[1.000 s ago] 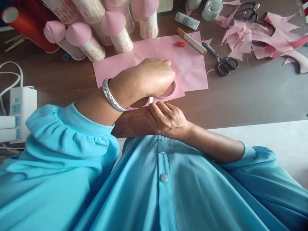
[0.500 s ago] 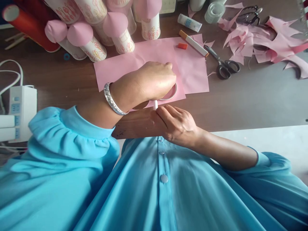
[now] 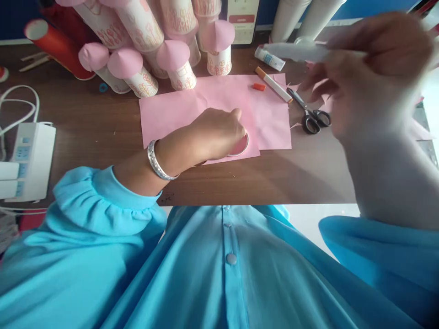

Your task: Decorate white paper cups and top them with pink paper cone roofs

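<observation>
My left hand (image 3: 219, 135) presses down, fingers curled, on a round thing with a thin pale rim (image 3: 244, 148); most of it is hidden beneath the hand. Under it lies a sheet of pink paper (image 3: 171, 109). At the upper right, my right hand (image 3: 373, 73) is raised close to the camera and smeared by motion. Its fingers pinch a whitish pen-like stick (image 3: 298, 51), whose tip points left. Beyond the paper's right side are black-handled scissors (image 3: 311, 121). A white marker with an orange end (image 3: 274, 85) and an orange cap (image 3: 259, 87) rest on the paper.
Paper cups with pink cone tops (image 3: 173, 57) stand stacked at the back left. A red tube (image 3: 58, 48) leans behind them. A small white tube (image 3: 270, 58) and a phone-like screen (image 3: 242, 20) are at the back. A white power strip (image 3: 36, 160) with cords lies left.
My right hand has lifted away from the front of the paper, up and to the right, carrying the whitish stick. My left hand stays on the round thing. The view has shifted slightly.
</observation>
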The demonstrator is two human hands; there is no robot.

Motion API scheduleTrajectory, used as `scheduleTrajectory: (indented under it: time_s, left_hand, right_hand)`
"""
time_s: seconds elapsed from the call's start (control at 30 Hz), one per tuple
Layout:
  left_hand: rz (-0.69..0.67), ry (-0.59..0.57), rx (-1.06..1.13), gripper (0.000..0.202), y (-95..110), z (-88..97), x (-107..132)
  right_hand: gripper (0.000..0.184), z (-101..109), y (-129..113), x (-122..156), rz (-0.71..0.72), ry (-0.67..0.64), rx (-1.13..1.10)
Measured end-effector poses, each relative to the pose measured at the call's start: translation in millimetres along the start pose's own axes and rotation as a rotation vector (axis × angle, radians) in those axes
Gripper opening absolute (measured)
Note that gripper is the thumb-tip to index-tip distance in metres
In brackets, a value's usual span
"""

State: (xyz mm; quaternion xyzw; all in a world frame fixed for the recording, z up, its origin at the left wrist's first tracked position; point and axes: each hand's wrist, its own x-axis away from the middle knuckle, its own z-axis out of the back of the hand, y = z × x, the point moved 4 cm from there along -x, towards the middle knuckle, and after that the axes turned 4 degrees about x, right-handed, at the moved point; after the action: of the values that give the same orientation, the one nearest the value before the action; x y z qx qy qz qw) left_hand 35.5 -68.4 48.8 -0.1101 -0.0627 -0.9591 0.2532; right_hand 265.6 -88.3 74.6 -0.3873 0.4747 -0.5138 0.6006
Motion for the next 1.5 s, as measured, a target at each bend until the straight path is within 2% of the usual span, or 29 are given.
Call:
scheduleTrajectory:
  time_s: [0.03, 0.1, 0.2, 0.3, 0.47, 0.73, 0.8, 0.83, 0.93, 1.0, 1.13, 1.2, 1.27, 1.4, 1.5]
  left_hand:
    - [0.017, 0.039, 0.045, 0.026, -2, -2.8, 0]
    - [0.032, 0.125, 0.112, 0.029, -5, -7.5, 1]
    - [0.046, 0.176, 0.139, 0.033, -8, -13.5, 5]
    - [0.061, 0.191, 0.136, 0.034, -9, -14.1, 12]
    - [0.089, 0.291, 0.199, 0.031, -16, -6.9, 24]
    - [0.133, 0.464, 0.453, 0.03, -41, -2.5, 40]
    - [0.176, 0.483, 0.481, 0.041, -44, -0.7, 43]
    - [0.191, 0.475, 0.475, 0.053, -44, -0.7, 44]
    - [0.156, 0.379, 0.405, 0.096, -37, -8.1, 43]
    - [0.111, 0.309, 0.358, 0.107, -30, -18.5, 40]
    - [0.095, 0.334, 0.315, 0.083, -22, -32.2, 36]
    - [0.1, 0.376, 0.33, 0.075, -22, -29.7, 39]
    - [0.119, 0.424, 0.381, 0.075, -27, -21.6, 47]
    - [0.29, 0.607, 0.436, 0.076, -54, -4.2, 76]
    - [0.447, 0.695, 0.345, 0.074, -79, -7.3, 102]
  right_hand:
    - [0.004, -4, 12, -15, 0.044, 0.108, 0.003]
    - [0.011, -21, 42, -38, -0.015, 0.15, -0.13]
    - [0.011, -44, 80, -54, -0.146, 0.095, -0.163]
    - [0.013, -51, 94, -57, -0.102, 0.065, -0.163]
    - [0.021, -51, 94, -52, 0.016, 0.051, -0.115]
    - [0.022, -51, 93, -52, 0.002, 0.025, -0.099]
    - [0.023, -51, 92, -52, 0.007, 0.023, -0.103]
    - [0.022, -51, 91, -51, 0.012, 0.025, -0.104]
    - [0.023, -51, 88, -51, 0.026, 0.026, -0.108]
    - [0.024, -51, 88, -50, 0.025, 0.021, -0.108]
    - [0.028, -51, 90, -50, 0.015, 0.008, -0.11]
    - [0.03, -51, 90, -51, 0.019, 0.014, -0.122]
    - [0.03, -52, 90, -51, 0.023, 0.022, -0.143]
    - [0.022, -52, 91, -50, 0.001, 0.034, -0.196]
    - [0.017, -49, 91, -49, -0.028, 0.056, -0.184]
